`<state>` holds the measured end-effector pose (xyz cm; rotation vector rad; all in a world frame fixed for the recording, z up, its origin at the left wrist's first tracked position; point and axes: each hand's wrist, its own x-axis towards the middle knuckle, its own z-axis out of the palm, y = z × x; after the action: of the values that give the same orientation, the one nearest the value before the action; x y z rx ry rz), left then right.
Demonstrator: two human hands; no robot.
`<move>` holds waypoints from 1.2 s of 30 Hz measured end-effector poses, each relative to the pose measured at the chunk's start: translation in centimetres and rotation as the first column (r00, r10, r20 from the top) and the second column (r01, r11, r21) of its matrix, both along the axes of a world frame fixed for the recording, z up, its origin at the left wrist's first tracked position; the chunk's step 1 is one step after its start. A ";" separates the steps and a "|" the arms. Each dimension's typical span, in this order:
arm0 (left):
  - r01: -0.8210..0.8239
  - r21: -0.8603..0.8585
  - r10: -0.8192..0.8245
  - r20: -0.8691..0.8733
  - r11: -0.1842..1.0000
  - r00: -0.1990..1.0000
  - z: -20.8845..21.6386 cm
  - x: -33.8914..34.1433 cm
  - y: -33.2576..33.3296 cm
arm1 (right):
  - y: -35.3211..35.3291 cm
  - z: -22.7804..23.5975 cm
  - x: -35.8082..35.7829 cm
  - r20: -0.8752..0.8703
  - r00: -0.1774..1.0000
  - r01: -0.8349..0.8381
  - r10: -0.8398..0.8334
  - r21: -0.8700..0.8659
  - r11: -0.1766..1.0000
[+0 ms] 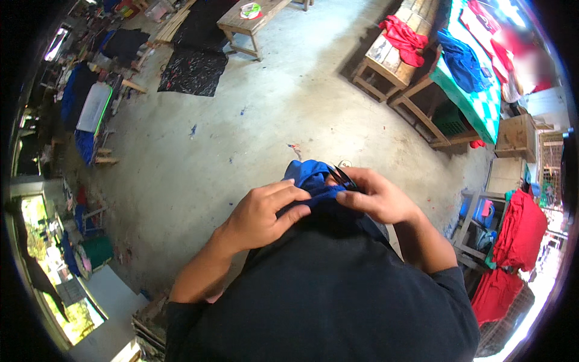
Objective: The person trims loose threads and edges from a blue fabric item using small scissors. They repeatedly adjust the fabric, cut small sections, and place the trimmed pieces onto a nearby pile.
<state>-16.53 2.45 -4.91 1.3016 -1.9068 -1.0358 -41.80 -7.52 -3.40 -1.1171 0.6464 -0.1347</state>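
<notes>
A piece of blue cloth [309, 171] is bunched up in front of my black shirt, its lower part hidden behind my hands and body. My left hand [265, 208] pinches its edge between thumb and fingers. On the other side, my right hand [379, 196] has its thumb on the same cloth edge. Black thread snips [342, 177] stick out from between the right fingers, their two pointed blades slightly apart and directed up and left over the cloth. The handle end of the snips is hidden in the hand.
Concrete floor [259, 114] with scattered scraps lies ahead. A wooden bench [398, 57] with red cloth and a table with a green checked cover [482, 114] stand at right. A low wooden table [250, 24] and dark sheet [193, 69] are farther off. Red garments [522, 232] hang at right.
</notes>
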 end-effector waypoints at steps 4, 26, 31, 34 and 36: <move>-0.040 0.089 0.039 0.014 0.995 0.999 0.8 -1.0 -1.7 | -2.2 -0.4 -0.2 0.121 0.991 -0.060 0.054 0.047 0.997; -0.023 0.764 0.476 -0.377 0.645 0.795 3.8 0.0 -3.7 | -7.1 -4.6 0.8 0.295 0.936 0.224 -0.190 -0.086 0.971; 0.012 0.730 0.405 -0.393 0.683 0.826 4.5 -1.3 -5.0 | -7.0 -4.6 1.5 0.323 0.893 0.438 -0.312 -0.475 0.763; -0.015 0.711 0.421 -0.400 0.703 0.814 5.1 -1.5 -5.5 | -5.2 -2.5 0.3 0.315 0.876 0.469 -0.365 -0.730 0.497; -0.006 0.719 0.419 -0.399 0.695 0.816 5.9 -1.8 -5.7 | -3.3 0.7 -1.6 0.224 0.956 0.281 -0.191 -0.504 0.817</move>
<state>-18.29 -3.29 0.99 1.3620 -0.8970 -1.8558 -43.38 -10.79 -2.67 -1.5373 0.6138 -0.6504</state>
